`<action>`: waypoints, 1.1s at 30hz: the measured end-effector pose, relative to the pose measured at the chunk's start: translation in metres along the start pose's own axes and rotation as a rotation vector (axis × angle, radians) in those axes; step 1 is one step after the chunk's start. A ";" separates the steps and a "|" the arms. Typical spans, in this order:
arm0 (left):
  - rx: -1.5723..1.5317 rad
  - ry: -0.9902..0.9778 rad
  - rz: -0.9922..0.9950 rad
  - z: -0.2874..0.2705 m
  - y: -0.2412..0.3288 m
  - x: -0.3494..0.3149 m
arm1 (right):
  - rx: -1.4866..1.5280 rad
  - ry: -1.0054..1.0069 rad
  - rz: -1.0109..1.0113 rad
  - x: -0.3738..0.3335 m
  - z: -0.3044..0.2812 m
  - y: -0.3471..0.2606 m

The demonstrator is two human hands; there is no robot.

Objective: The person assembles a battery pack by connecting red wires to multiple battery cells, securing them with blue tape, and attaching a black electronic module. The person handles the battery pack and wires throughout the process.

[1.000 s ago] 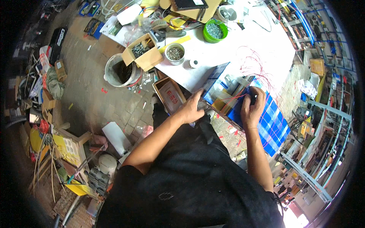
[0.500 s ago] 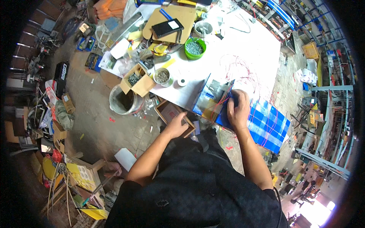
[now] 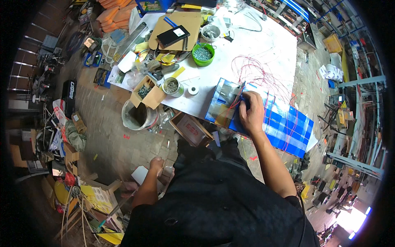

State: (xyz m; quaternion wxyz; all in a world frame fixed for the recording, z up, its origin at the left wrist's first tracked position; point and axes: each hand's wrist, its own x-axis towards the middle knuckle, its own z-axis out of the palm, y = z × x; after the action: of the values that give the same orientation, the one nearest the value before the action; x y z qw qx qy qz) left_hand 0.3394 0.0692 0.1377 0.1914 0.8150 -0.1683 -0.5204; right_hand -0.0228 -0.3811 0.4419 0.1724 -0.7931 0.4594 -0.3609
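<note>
A blue metal box (image 3: 222, 94) with a shiny inside lies at the near edge of the white table. Joined to it or lying against it on the right is a long blue-and-white panel (image 3: 284, 125), strung with thin red wires (image 3: 257, 72). My right hand (image 3: 252, 113) bends its fingers over the wall of the blue box. Low on the left, away from the table, my left hand (image 3: 156, 164) hangs beside my leg; its fingers are not clear. An open wooden drawer (image 3: 191, 129) juts out below the table edge, a reddish mark on its bottom.
On the table stand a green bowl of small metal parts (image 3: 203, 54), a can of small parts (image 3: 173, 87), a cardboard box of screws (image 3: 147, 92) and a white tape roll (image 3: 193, 90). A bucket (image 3: 140, 116) is on the floor, left of the drawer.
My left hand has let go of the drawer and swung back, down and left. The drawer's inside is now uncovered. My right hand stays at the blue box.
</note>
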 end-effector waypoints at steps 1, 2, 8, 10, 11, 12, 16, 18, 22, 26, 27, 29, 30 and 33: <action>-0.033 -0.024 0.003 0.000 0.002 -0.002 | -0.006 0.005 0.010 0.000 -0.002 -0.003; -0.148 -0.088 -0.022 0.001 0.005 -0.002 | -0.003 0.004 0.012 0.000 -0.002 -0.003; -0.322 -0.099 -0.049 0.027 0.083 -0.030 | -0.007 0.017 0.002 0.001 -0.001 0.000; -0.244 -0.161 -0.002 0.024 0.100 -0.026 | 0.001 0.028 -0.002 -0.001 0.000 0.003; -0.249 -0.133 -0.007 0.024 0.122 -0.032 | 0.003 0.033 -0.004 -0.001 0.000 0.004; -0.253 -0.106 -0.011 0.026 0.153 -0.046 | 0.003 0.040 -0.006 -0.002 0.000 0.005; -0.308 -0.105 -0.008 0.020 0.178 -0.055 | 0.017 0.035 -0.002 -0.001 -0.002 0.003; -0.245 -0.110 0.001 0.015 0.169 -0.047 | 0.015 0.041 -0.011 -0.001 -0.003 0.003; -0.226 -0.061 -0.009 0.016 0.137 -0.033 | 0.012 0.039 -0.007 -0.001 -0.002 0.004; -0.294 -0.127 -0.093 0.018 0.116 -0.032 | 0.004 0.032 0.010 -0.001 -0.002 0.004; -0.304 -0.165 -0.066 0.015 0.094 -0.022 | 0.011 0.034 0.012 -0.001 -0.002 0.004; -0.355 -0.218 -0.043 0.015 0.091 -0.020 | 0.009 0.033 0.015 -0.001 -0.002 0.004; -0.392 -0.227 -0.050 0.015 0.088 -0.021 | 0.008 0.033 0.017 -0.001 -0.002 0.004; -0.355 -0.184 -0.056 0.022 0.103 -0.029 | 0.013 0.029 0.021 -0.002 -0.002 0.006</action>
State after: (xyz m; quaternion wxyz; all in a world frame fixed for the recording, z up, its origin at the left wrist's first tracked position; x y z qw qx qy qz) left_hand 0.2994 -0.0098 0.2024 0.3012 0.7218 -0.0678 -0.6194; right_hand -0.0286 -0.3823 0.4382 0.1746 -0.7818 0.4676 -0.3736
